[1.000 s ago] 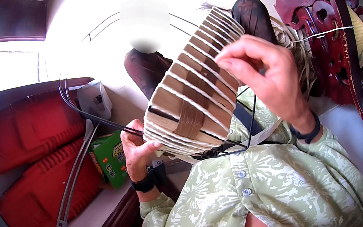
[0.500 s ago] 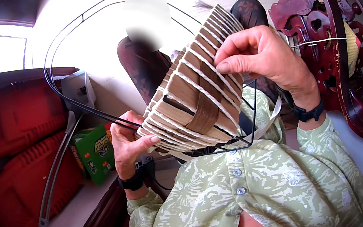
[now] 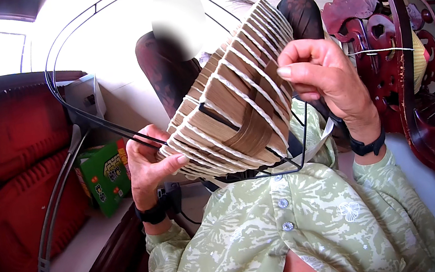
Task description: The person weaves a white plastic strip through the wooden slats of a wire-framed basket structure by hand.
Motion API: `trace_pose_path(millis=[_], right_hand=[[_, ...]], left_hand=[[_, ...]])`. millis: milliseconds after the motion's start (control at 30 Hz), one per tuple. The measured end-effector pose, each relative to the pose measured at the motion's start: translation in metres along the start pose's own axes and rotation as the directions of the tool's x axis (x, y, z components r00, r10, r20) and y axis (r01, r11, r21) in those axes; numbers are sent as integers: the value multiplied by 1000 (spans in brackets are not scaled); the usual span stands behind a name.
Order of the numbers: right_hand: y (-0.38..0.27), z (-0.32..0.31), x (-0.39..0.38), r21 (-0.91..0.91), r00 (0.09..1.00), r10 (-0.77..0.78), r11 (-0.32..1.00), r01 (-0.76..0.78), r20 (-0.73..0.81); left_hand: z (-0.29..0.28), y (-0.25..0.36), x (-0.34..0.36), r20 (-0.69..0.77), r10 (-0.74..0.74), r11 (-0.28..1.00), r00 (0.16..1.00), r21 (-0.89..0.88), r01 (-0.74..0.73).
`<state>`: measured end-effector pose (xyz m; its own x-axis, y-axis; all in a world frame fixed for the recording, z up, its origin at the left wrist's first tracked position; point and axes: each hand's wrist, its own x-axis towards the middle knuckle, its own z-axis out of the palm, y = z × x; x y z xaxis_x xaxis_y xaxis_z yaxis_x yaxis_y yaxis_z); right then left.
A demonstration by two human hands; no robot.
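Note:
A half-made woven piece (image 3: 235, 104) of tan strips bound with white cord sits on a black wire frame (image 3: 102, 52) held over my lap. My left hand (image 3: 147, 161) grips its lower left edge, thumb on the strips. My right hand (image 3: 323, 82) pinches the upper right side of the weave, fingers curled over the cords. The wire frame loops up and left in long arcs. I wear a green patterned shirt (image 3: 301, 231) and a dark band on each wrist.
Red cushions (image 3: 12, 168) lie at left beside a green box (image 3: 104, 176) and a grey metal stand (image 3: 53, 213). A carved dark red wooden chair (image 3: 407, 77) stands at right. Another person's legs (image 3: 168, 75) are ahead on the pale floor.
The woven piece has tilted and come nearer. My right hand slid down its right side and my left thumb shifted along the lower edge. The view swung slightly left.

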<state>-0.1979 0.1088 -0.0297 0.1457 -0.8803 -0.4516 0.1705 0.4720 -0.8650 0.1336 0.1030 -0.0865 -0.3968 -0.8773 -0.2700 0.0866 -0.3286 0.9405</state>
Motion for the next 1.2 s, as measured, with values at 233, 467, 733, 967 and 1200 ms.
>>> trace_pose_path(millis=[233, 467, 733, 967, 1200], right_hand=[[8, 3, -3, -140, 996, -55, 989, 45, -66], [-6, -7, 5, -146, 999, 33, 989, -27, 39], [-5, -2, 10, -57, 999, -49, 997, 49, -8], [14, -9, 9, 28, 977, -144, 988, 151, -157], [22, -15, 12, 79, 969, -157, 981, 175, -191]], left_hand=[[-5, -2, 4, -23, -16, 1000, 1000, 19, 16], [3, 11, 4, 59, 26, 995, 998, 99, -32], [1, 17, -2, 90, -47, 989, 995, 142, 34], [-1, 10, 1, 116, 6, 989, 993, 144, -23], [-2, 11, 1, 122, -8, 991, 993, 136, -9]])
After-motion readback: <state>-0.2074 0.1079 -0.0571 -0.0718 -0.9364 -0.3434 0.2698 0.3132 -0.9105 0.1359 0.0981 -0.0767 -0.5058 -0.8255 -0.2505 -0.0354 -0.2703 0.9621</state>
